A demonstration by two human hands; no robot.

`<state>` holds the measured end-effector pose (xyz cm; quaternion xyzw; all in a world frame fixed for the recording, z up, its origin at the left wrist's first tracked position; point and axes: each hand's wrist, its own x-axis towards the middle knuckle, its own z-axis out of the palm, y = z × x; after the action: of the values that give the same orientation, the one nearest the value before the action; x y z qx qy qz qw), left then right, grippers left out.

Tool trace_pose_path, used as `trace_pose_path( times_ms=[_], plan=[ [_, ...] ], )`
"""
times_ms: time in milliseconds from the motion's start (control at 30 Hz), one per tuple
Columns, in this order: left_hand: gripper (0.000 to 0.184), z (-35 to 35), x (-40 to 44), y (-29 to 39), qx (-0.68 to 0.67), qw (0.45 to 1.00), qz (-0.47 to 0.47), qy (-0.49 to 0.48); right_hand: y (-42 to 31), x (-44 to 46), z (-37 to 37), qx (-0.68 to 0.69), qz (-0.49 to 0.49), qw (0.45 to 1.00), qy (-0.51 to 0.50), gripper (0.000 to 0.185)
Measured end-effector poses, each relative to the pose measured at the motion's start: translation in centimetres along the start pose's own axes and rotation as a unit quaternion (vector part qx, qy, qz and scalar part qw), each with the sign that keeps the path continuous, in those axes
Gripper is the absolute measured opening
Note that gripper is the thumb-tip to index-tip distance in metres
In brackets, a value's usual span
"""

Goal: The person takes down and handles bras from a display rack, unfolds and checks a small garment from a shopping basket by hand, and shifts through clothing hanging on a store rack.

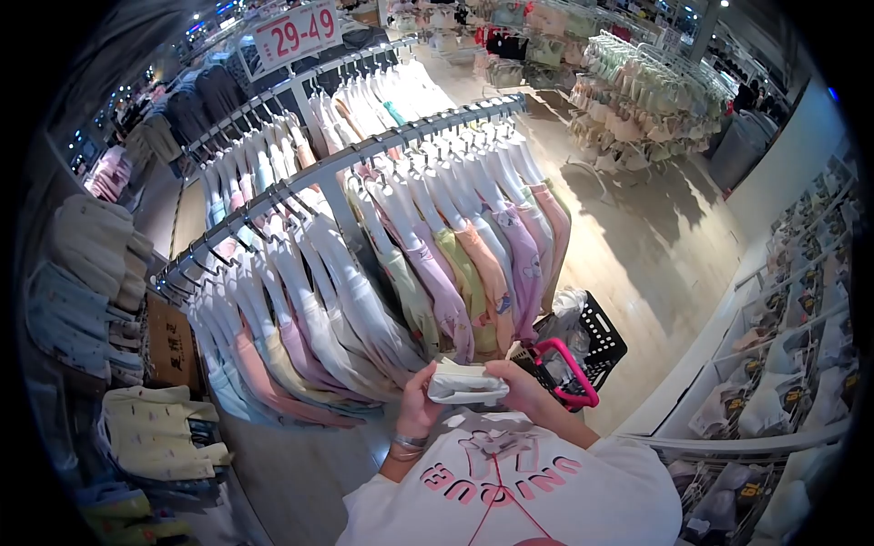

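A small white folded cloth bundle point(467, 386) is held between my two hands, just in front of my white printed shirt. My left hand point(418, 400) grips its left end, with a bracelet at the wrist. On the other side my right hand point(519, 386) has its fingers closed round the right end. Just beyond them hang pastel garments point(446, 296) on white hangers. A black basket point(603, 341) with a pink handle point(583, 382) stands on the floor beyond my right forearm.
A metal clothes rail point(319, 170) runs across the middle. Shelves of packaged goods point(774, 382) line the right side. Folded clothes point(159, 432) and a cardboard box point(171, 344) are at the left. A price sign point(298, 35) stands at the back.
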<state>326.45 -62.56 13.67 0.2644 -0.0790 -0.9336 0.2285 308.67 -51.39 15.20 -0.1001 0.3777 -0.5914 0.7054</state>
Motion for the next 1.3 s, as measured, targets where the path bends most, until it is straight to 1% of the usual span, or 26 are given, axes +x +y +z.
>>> trace_pose_path(
  times_ms=[67, 100, 200, 267, 467, 567, 600, 700, 733, 800, 833, 900, 933, 967, 1000, 1033, 1067, 1133, 1167, 1200, 1300],
  plan=[
    [0.026, 1.1, -0.2, 0.0, 0.018, 1.0, 0.008, 0.002, -0.3, 0.1, 0.1, 0.047, -0.016, 0.999, 0.022, 0.027],
    [0.025, 0.9, -0.2, 0.0, 0.029, 0.999, 0.017, -0.008, -0.3, 0.3, -0.3, 0.076, -0.014, 0.997, 0.019, 0.029],
    [0.024, 0.5, 0.0, -0.1, 0.052, 0.998, 0.035, -0.029, -0.3, 0.3, -0.7, 0.087, -0.022, 0.996, -0.01, 0.029],
    [0.023, 0.5, 0.1, -0.1, 0.055, 0.997, 0.034, -0.032, -0.3, 0.4, -0.6, 0.084, -0.025, 0.996, -0.002, 0.03],
    [0.024, 1.1, -0.2, 0.4, 0.049, 0.998, 0.004, -0.048, 0.1, 0.8, -1.1, 0.068, -0.006, 0.997, 0.035, 0.035],
    [0.029, -0.8, 0.6, 0.3, 0.03, 0.997, -0.01, -0.075, -0.2, 0.6, -0.2, 0.062, -0.003, 0.997, 0.04, 0.036],
    [0.029, -1.1, 0.7, 0.2, 0.025, 0.997, -0.008, -0.072, -0.3, 0.4, 0.1, 0.062, -0.008, 0.997, 0.044, 0.036],
    [0.032, -1.5, 1.0, -0.2, 0.034, 0.998, -0.013, -0.058, 0.1, 0.8, 0.1, 0.067, 0.016, 0.996, 0.065, 0.036],
    [0.032, -1.6, 1.0, -0.3, 0.049, 0.997, -0.014, -0.051, 0.3, 1.2, -0.2, 0.086, 0.022, 0.995, 0.049, 0.035],
    [0.035, -1.7, 1.4, -0.3, 0.08, 0.996, -0.02, -0.042, 0.2, 0.9, -0.3, 0.044, 0.0, 0.996, 0.071, 0.037],
    [0.032, -1.2, 1.3, -0.1, 0.08, 0.995, -0.024, -0.046, -0.2, 0.5, -0.2, 0.025, -0.01, 0.995, 0.094, 0.034],
    [0.03, -0.9, 1.5, -0.1, 0.084, 0.995, -0.029, -0.039, -0.2, 1.0, -3.1, -0.021, -0.048, 0.99, 0.128, 0.031],
    [0.029, -1.1, 1.7, -0.1, 0.088, 0.995, -0.03, -0.029, -0.7, 0.7, -3.2, -0.044, -0.064, 0.987, 0.143, 0.03],
    [0.029, -1.1, 2.0, 0.0, 0.091, 0.995, -0.03, -0.018, -2.3, -0.5, -4.1, -0.131, -0.098, 0.967, 0.195, 0.035],
    [0.029, -0.8, 2.2, 0.2, 0.102, 0.994, -0.029, -0.021, -3.0, -0.3, -7.4, -0.106, -0.2, 0.946, 0.231, 0.053],
    [0.028, -0.6, 2.4, 0.3, 0.11, 0.993, -0.027, -0.023, -6.8, -2.6, -6.9, -0.153, -0.215, 0.898, 0.353, 0.066],
    [0.028, -0.4, 2.3, 0.3, 0.117, 0.993, -0.025, -0.024, -9.1, -3.9, -9.3, -0.175, -0.275, 0.822, 0.466, 0.072],
    [0.028, 0.3, 2.1, 0.6, 0.156, 0.987, -0.024, -0.033, -14.0, -8.0, -14.1, -0.162, -0.396, 0.689, 0.585, 0.087],
    [0.027, 0.7, 2.2, 0.7, 0.174, 0.984, -0.021, -0.039, -15.5, -9.9, -20.0, -0.161, -0.461, 0.662, 0.568, 0.094],
    [0.027, 0.8, 2.4, 0.7, 0.183, 0.982, -0.023, -0.045, -18.0, -12.5, -19.8, -0.163, -0.432, 0.64, 0.614, 0.093],
    [0.025, 1.0, 3.2, 0.6, 0.202, 0.977, -0.028, -0.056, -20.8, -16.3, -18.8, -0.179, -0.414, 0.644, 0.617, 0.091]
  ],
)
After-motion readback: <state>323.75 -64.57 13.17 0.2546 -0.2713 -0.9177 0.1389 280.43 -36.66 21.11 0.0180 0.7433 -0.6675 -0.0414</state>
